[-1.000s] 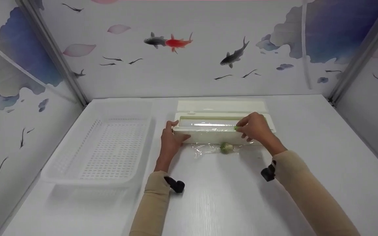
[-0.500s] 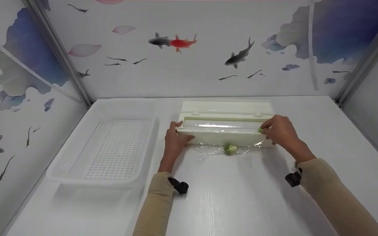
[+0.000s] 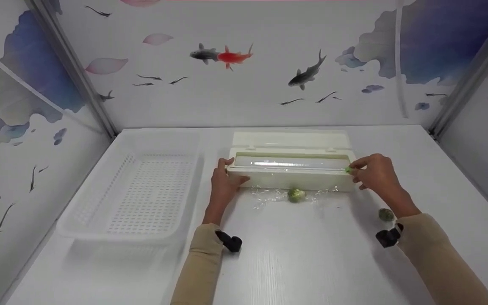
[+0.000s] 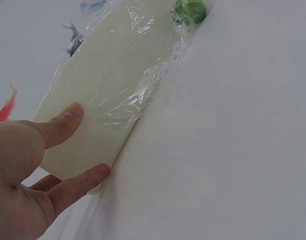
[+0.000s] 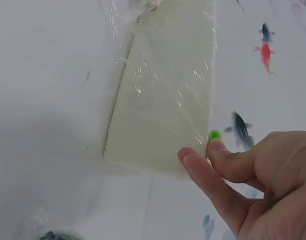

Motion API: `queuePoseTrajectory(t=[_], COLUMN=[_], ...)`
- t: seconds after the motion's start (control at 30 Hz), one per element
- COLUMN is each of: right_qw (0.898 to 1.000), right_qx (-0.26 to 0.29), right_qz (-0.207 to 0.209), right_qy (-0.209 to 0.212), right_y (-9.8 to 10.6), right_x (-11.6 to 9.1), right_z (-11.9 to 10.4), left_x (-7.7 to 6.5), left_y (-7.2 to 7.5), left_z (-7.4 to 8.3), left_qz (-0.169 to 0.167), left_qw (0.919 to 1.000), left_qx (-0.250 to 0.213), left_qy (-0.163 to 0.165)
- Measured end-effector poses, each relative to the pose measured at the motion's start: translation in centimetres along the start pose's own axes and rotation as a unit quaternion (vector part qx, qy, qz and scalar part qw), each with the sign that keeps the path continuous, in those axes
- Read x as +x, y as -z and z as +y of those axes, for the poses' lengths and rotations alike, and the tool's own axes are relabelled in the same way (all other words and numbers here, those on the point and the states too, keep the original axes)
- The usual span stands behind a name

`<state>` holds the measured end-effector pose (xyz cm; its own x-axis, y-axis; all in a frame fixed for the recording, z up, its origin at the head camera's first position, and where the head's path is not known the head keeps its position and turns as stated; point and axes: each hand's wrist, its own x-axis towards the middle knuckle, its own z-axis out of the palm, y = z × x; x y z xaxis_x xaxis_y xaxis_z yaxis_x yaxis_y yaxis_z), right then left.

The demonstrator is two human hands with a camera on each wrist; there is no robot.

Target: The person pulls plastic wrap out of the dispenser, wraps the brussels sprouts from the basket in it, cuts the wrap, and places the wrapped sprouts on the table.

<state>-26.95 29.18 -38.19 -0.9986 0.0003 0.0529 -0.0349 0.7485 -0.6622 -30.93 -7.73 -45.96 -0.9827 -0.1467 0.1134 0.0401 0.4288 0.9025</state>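
A cream cling film dispenser (image 3: pixel 290 180) stands with its lid (image 3: pixel 290 140) tipped back and the film roll (image 3: pixel 292 162) showing inside. My left hand (image 3: pixel 223 182) grips its left end, thumb on the front face. At the right end, my right hand (image 3: pixel 377 173) pinches the small green slide cutter (image 3: pixel 348 169), which peeks out by the thumb in the right wrist view. Clear cling film (image 4: pixel 127 102) drapes down the front face. On its lower end, against the table, sits a small round green vegetable resembling a Brussels sprout (image 3: pixel 296 195).
To the left stands a white perforated plastic basket (image 3: pixel 129 236). Another small green ball (image 3: pixel 386 214) lies beside my right wrist, film glinting near it in the right wrist view. Printed walls enclose the white table (image 3: pixel 286 262) at the back and sides.
My right hand has slid the green cutter rightward along the dispenser's front edge to its right end. The green ball by the right wrist has come into sight. The left hand keeps its grip.
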Motion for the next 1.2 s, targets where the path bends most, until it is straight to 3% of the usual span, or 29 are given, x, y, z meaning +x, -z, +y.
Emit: queuePoseTrajectory(t=[0.23, 0.43, 0.6, 0.73, 0.83, 0.9, 1.0, 1.1, 1.2], right_qw=[0.999, 0.999, 0.997, 0.994, 0.994, 0.996, 0.994, 0.986, 0.976], right_qx=[0.027, 0.043, 0.060, 0.071, 0.060, 0.055, 0.042, 0.001, -0.054], right_qz=[0.010, 0.003, 0.002, 0.004, 0.016, 0.046, 0.094, 0.124, 0.135], right_qy=[-0.024, -0.021, -0.051, -0.086, -0.090, -0.060, 0.019, 0.111, 0.163], right_y=[-0.1, -0.1, -0.1, -0.4, -0.6, -0.5, -0.7, -1.4, -2.3], right_x=[-0.1, -0.6, -0.9, -1.1, -1.3, -1.5, -1.8, -1.7, -1.4], right_z=[0.6, 1.6, 1.8, 1.6, 1.3, 1.3, 1.2, 1.3, 1.6], left_x=[0.0, -0.2, -0.6, -1.4, -2.0, -2.3, -2.4, -2.3, -2.3], left_y=[0.1, -0.1, 0.2, 1.0, 1.5, 1.4, 1.3, 1.2, 1.0], left_z=[0.0, -0.1, 0.6, 2.0, 3.3, 4.0, 4.6, 4.5, 4.2], left_qz=[-0.002, 0.004, 0.001, -0.006, -0.015, -0.020, -0.022, -0.016, -0.012], left_qw=[0.9998, 0.9992, 0.9997, 0.9988, 0.9972, 0.9964, 0.9957, 0.9958, 0.9962], left_qx=[-0.010, -0.018, 0.006, 0.050, 0.072, 0.076, 0.077, 0.072, 0.066], left_qy=[0.016, 0.035, 0.023, 0.001, -0.018, -0.031, -0.047, -0.054, -0.056])
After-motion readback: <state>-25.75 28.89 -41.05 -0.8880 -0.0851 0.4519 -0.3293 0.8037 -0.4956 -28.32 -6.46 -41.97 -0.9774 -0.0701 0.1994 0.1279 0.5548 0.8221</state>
